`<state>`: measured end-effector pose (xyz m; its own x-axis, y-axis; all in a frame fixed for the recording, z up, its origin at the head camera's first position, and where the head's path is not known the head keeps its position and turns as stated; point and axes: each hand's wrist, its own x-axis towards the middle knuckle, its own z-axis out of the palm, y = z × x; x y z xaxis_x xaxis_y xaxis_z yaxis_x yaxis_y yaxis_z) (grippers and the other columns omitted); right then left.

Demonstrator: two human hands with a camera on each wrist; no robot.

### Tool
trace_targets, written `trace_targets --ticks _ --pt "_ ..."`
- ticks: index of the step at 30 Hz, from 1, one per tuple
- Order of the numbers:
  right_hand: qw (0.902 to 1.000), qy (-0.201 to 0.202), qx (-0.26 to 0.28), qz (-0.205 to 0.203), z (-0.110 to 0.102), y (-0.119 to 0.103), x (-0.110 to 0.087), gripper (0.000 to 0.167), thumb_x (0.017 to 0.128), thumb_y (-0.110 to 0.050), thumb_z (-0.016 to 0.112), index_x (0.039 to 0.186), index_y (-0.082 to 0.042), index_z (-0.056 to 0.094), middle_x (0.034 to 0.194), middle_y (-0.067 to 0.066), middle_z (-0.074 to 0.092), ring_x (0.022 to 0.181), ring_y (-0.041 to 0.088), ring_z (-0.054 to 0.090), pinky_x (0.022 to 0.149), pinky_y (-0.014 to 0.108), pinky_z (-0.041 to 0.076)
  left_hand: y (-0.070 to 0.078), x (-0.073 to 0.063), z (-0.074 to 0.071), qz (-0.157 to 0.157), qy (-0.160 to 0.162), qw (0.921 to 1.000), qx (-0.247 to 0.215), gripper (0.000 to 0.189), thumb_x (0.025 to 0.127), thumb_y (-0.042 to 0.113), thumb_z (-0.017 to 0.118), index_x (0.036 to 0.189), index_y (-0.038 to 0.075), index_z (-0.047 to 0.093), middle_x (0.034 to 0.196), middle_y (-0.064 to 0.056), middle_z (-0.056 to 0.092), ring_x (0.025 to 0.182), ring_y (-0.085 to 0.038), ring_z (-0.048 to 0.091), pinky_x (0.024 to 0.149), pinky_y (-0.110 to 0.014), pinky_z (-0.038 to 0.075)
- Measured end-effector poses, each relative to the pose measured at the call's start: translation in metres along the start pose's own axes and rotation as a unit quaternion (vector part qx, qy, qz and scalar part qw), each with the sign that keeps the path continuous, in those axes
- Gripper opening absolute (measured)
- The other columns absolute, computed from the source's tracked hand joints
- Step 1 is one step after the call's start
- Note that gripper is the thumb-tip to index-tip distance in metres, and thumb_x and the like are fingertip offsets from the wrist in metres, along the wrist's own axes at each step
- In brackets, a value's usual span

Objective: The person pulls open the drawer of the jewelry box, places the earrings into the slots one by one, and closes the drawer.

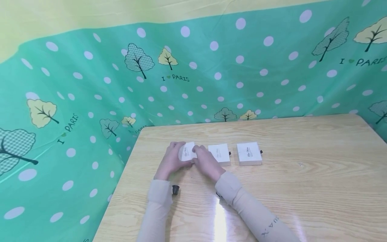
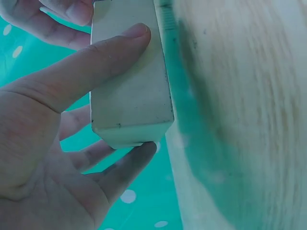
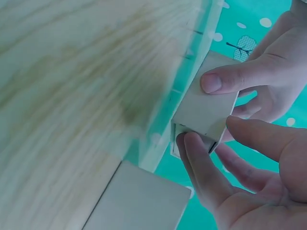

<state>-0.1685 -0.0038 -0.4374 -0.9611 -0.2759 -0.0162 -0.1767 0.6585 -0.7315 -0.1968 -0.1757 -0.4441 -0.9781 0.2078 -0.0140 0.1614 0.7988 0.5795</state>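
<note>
Both hands hold a small white box (image 1: pixel 188 152) with dark printing on its top, at the left of a row of similar boxes. My left hand (image 1: pixel 173 158) grips it from the left. In the left wrist view, the thumb lies along one side of the box (image 2: pixel 129 91) while a fingertip reaches its end. My right hand (image 1: pixel 208 162) pinches the opposite end, two fingertips on the end face and the thumb at an edge, as the right wrist view shows. A narrow dark gap shows at that end of the box (image 3: pixel 208 105).
Two more white boxes, a middle one (image 1: pixel 222 159) and a right one (image 1: pixel 249 154), lie on the wooden table (image 1: pixel 302 188), each with a small black tab on its right. A small black piece (image 1: pixel 175 190) shows beside the left cuff. A green patterned curtain (image 1: pixel 211 87) hangs behind.
</note>
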Motion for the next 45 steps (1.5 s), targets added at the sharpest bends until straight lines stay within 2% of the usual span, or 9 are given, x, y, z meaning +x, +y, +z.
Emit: trace_targets --ticks 8,14,20,25,29,32,39,45 --pt "0.999 0.024 -0.013 -0.036 -0.009 -0.001 -0.008 0.032 0.094 -0.009 0.065 0.124 -0.001 0.059 0.114 0.014 0.061 0.097 0.024 0.063 0.086 0.034 0.055 0.008 -0.005 -0.002 0.004 0.021 0.9998 0.0 0.088 0.064 0.022 0.093 0.141 0.013 0.052 0.134 -0.011 0.05 0.118 -0.029 0.052 0.106 -0.049 0.043" --pt "0.9979 0.032 -0.025 -0.051 -0.019 0.0 -0.017 0.032 0.093 -0.008 0.067 0.122 -0.001 0.059 0.111 0.013 0.061 0.094 0.023 0.064 0.083 0.033 0.056 0.017 -0.012 -0.002 0.037 0.039 0.9986 0.004 0.087 0.062 0.023 0.094 0.139 0.011 0.054 0.13 -0.011 0.053 0.114 -0.028 0.054 0.104 -0.048 0.046" --pt "0.9949 0.043 -0.036 -0.083 -0.033 -0.002 -0.03 0.034 0.091 -0.006 0.068 0.122 0.002 0.058 0.109 0.015 0.061 0.092 0.026 0.065 0.081 0.033 0.057 0.026 -0.017 -0.001 0.062 0.063 0.996 0.004 0.082 0.062 0.029 0.095 0.134 0.014 0.059 0.124 -0.006 0.056 0.111 -0.023 0.055 0.102 -0.044 0.048" --pt "0.9924 0.059 -0.041 -0.1 -0.046 -0.002 -0.04 0.032 0.09 -0.006 0.07 0.119 0.002 0.059 0.106 0.014 0.062 0.089 0.022 0.064 0.077 0.03 0.057 0.038 -0.021 -0.001 0.094 0.075 0.9927 0.005 0.083 0.062 0.03 0.095 0.135 0.014 0.058 0.123 -0.006 0.056 0.111 -0.023 0.056 0.102 -0.045 0.049" --pt "0.9913 0.062 -0.056 -0.101 -0.052 -0.001 -0.049 0.032 0.09 -0.007 0.07 0.119 0.001 0.059 0.105 0.013 0.062 0.087 0.019 0.063 0.074 0.027 0.056 0.048 -0.026 0.0 0.099 0.078 0.992 0.0 0.082 0.063 0.027 0.095 0.135 0.014 0.058 0.122 -0.004 0.056 0.109 -0.022 0.057 0.1 -0.043 0.05" --pt "0.9912 0.066 -0.054 -0.101 -0.057 -0.001 -0.058 0.033 0.089 -0.007 0.071 0.119 0.001 0.06 0.104 0.012 0.061 0.088 0.019 0.064 0.074 0.027 0.057 0.054 -0.031 0.001 0.113 0.086 0.9898 0.0 0.082 0.063 0.026 0.095 0.135 0.013 0.058 0.12 -0.004 0.056 0.107 -0.021 0.057 0.097 -0.042 0.051" --pt "0.9892 0.075 -0.052 -0.114 -0.073 0.003 -0.078 0.034 0.087 -0.007 0.074 0.117 0.002 0.06 0.101 0.011 0.061 0.086 0.019 0.064 0.072 0.027 0.056 0.067 -0.038 0.009 0.178 0.11 0.9776 0.02 0.082 0.061 0.029 0.095 0.132 0.009 0.059 0.118 -0.007 0.058 0.103 -0.021 0.059 0.091 -0.037 0.054" --pt "0.9883 0.068 -0.069 -0.118 -0.081 0.012 -0.09 0.032 0.087 -0.007 0.074 0.116 0.0 0.06 0.095 0.008 0.06 0.081 0.016 0.059 0.067 0.025 0.052 0.075 -0.044 0.017 0.193 0.107 0.9752 0.022 0.084 0.059 0.033 0.096 0.131 0.009 0.059 0.116 -0.006 0.058 0.101 -0.019 0.058 0.089 -0.036 0.055"
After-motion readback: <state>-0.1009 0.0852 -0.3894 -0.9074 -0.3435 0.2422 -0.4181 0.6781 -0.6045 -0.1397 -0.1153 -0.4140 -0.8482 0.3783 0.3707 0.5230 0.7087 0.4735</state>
